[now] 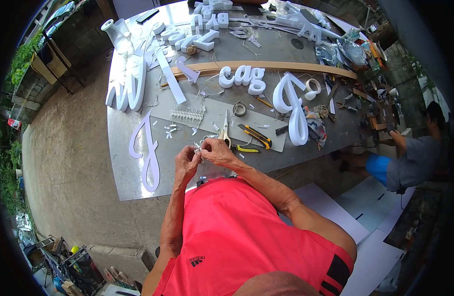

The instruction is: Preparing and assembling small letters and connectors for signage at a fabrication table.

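1. The table [131, 170] is metal-topped and carries letters, tools and scraps. The person works just over its near edge, where resting the wrists would likely steady fine work.
2. The grey board [218, 113] lies flat on it, ahead of the hands; it would make a good backing for any cutting.
3. A silver bag [351, 52] sits toward the far right; its contents are hidden. At the far left, a clear container [121, 43] stands by the letters; whether anything is inside cannot be told.
4. The left hand [186, 160] has thumb and fingertips pinched on the piece. The right hand [216, 150] meets it from the other side, its fingertips closed on the same piece. One hand should probably hold firm while the other works.
5. The scissors [225, 133], knife [257, 137] and pliers [247, 149] lie near the right hand; the knife is best kept clear of the knuckles.
6. A strip [186, 115] of small white blocks rests on the board.
7. The piece [198, 148], white and wired, is between both hands; gentle pulling should spare its thin wires.
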Available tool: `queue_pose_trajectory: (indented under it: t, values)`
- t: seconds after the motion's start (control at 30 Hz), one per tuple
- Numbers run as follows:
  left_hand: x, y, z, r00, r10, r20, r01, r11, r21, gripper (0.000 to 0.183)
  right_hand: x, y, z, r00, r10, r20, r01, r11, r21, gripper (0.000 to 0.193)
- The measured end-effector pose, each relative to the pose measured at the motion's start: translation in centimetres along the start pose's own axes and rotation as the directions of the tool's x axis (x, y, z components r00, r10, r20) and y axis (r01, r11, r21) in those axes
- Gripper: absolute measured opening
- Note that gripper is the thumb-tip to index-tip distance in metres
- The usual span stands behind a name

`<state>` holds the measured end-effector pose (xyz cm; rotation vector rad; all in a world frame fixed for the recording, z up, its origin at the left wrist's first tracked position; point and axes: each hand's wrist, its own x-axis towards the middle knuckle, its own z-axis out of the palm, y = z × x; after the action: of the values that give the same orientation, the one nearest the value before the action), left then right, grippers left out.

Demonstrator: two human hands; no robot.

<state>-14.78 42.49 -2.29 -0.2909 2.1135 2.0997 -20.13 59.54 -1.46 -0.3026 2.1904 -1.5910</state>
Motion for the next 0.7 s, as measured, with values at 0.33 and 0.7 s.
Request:
queue_pose_trajectory:
  t: [0.33, 0.7]
  values:
    - [0.2, 1.1, -0.7, 0.983, -0.087, 0.159, 0.126, 0.959, -0.254, 0.028, 0.1, 1.1, -1.4, 0.993, 0.105, 0.059, -0.114, 0.977, 0.182, 0.023]
    - [-0.2, 0.0, -0.4, 0.991, -0.128, 0.051, 0.136, 0.955, -0.263, 0.033, -1.0, 0.8, -0.7, 0.991, -0.131, -0.015, 0.129, 0.988, -0.086, 0.020]
